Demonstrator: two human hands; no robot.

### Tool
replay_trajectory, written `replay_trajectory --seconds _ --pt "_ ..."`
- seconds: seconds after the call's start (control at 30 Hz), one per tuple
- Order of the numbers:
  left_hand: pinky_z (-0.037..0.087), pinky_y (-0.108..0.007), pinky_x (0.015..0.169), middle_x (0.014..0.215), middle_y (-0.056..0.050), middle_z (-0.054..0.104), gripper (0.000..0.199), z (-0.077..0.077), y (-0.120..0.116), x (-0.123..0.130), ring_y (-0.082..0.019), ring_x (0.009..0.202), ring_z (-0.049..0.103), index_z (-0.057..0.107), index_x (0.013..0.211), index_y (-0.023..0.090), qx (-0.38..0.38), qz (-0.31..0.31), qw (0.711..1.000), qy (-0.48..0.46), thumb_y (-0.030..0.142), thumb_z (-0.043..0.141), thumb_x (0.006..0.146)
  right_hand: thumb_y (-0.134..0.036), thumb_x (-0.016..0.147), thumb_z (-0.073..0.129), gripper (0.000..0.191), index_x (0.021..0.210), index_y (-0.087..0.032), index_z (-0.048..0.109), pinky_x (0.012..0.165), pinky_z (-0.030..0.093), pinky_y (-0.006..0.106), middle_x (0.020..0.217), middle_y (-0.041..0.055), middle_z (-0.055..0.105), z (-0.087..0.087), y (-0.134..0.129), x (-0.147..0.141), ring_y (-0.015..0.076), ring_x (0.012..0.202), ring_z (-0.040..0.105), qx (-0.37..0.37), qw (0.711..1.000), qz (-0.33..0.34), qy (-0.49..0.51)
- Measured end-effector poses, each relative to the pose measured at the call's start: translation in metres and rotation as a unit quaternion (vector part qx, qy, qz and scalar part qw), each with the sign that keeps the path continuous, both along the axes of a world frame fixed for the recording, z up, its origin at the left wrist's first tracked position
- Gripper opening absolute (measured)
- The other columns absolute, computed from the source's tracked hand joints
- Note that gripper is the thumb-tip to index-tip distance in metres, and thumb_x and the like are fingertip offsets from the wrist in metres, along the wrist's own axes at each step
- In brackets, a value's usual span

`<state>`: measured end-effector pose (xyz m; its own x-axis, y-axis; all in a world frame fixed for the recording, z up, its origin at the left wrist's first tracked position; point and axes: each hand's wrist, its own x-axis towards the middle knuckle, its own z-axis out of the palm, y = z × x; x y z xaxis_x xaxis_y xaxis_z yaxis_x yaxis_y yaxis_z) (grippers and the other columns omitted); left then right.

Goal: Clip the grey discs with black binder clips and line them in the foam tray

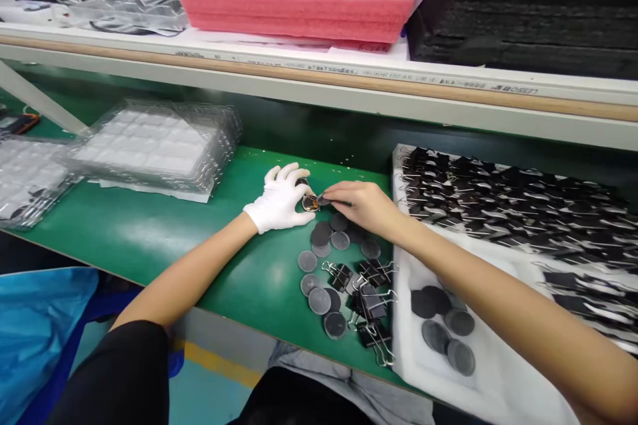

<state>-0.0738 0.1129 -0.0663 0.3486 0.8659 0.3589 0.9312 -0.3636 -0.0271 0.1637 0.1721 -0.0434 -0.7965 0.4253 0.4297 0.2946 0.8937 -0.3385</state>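
Note:
My left hand (282, 200), in a white glove, is closed around a small round part (311, 202) with a dark rim and orange-brown inside, on or just above the green table. My bare right hand (363, 204) pinches a dark round disc (323, 200) at the right edge of that part. Several loose grey and black discs (319, 301) lie on the table below my hands, some overlapping. Beside them is a heap of black binder clips (369, 302) with wire handles.
At right stands a white foam tray (399, 212) with rows of black clipped pieces (498, 192) and several dark discs (459, 322). Stacked clear plastic trays (149, 146) are at left. A shelf beam (319, 89) crosses above the table, bearing pink foam trays (299, 13). Other people are behind.

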Motion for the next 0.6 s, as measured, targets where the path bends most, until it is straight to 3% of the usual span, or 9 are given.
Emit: replay_trajectory --seconds 0.07,0.17,0.3,0.4,0.5,0.6 --pt "0.019 -0.063 0.123 0.148 -0.012 0.055 0.046 -0.003 0.0 0.0 -0.04 0.15 0.035 0.072 0.11 0.025 -0.003 -0.001 1.0 -0.006 0.058 0.072 0.077 -0.01 0.096 0.053 0.034 0.113 -0.022 0.079 0.093 0.061 0.044 0.121 0.0082 0.078 -0.012 0.012 -0.017 0.0278 0.109 0.075 0.018 0.998 0.029 -0.05" --pt "0.02 -0.061 0.123 0.147 -0.011 0.057 0.043 -0.006 0.003 -0.003 -0.039 0.15 0.036 0.071 0.107 0.025 -0.007 -0.006 1.0 -0.019 0.055 0.072 0.078 0.003 0.089 0.045 0.053 0.13 -0.019 0.072 0.103 0.055 0.046 0.136 0.0103 0.071 -0.021 0.017 -0.02 0.0281 0.126 0.067 0.043 0.988 0.09 -0.119" --pt "0.02 -0.06 0.123 0.144 -0.011 0.059 0.039 -0.007 0.005 -0.003 -0.037 0.148 0.039 0.07 0.106 0.024 -0.007 -0.015 0.999 -0.035 0.054 0.07 0.08 0.007 0.084 0.042 0.069 0.148 -0.016 0.057 0.111 0.04 0.062 0.156 0.0138 0.053 -0.008 0.007 -0.003 0.0376 0.148 0.043 0.069 0.978 0.091 -0.177" --pt "0.021 -0.06 0.122 0.14 -0.011 0.062 0.039 -0.008 0.005 -0.002 -0.037 0.146 0.042 0.07 0.107 0.024 0.001 -0.019 0.999 -0.046 0.053 0.068 0.081 -0.006 0.095 0.048 0.053 0.145 -0.02 0.059 0.103 0.041 0.058 0.151 0.0175 0.056 0.012 -0.015 0.012 0.0374 0.135 0.052 0.034 0.986 0.065 -0.15" --pt "0.02 -0.059 0.122 0.139 -0.01 0.063 0.035 -0.008 0.006 -0.001 -0.036 0.146 0.043 0.071 0.105 0.024 0.007 -0.022 0.998 -0.052 0.049 0.069 0.08 -0.033 0.096 0.067 0.036 0.131 -0.023 0.069 0.095 0.044 0.049 0.129 0.0137 0.066 0.026 -0.044 0.022 0.031 0.115 0.059 -0.067 0.975 0.119 -0.176" --pt "0.019 -0.059 0.122 0.137 -0.01 0.064 0.033 -0.008 0.007 0.0 -0.036 0.145 0.044 0.072 0.101 0.024 0.014 -0.02 0.999 -0.047 0.048 0.07 0.079 -0.03 0.096 0.069 0.013 0.101 -0.02 0.076 0.09 0.043 0.042 0.104 0.0085 0.07 0.03 -0.064 0.028 0.0243 0.098 0.063 -0.144 0.951 0.168 -0.216"
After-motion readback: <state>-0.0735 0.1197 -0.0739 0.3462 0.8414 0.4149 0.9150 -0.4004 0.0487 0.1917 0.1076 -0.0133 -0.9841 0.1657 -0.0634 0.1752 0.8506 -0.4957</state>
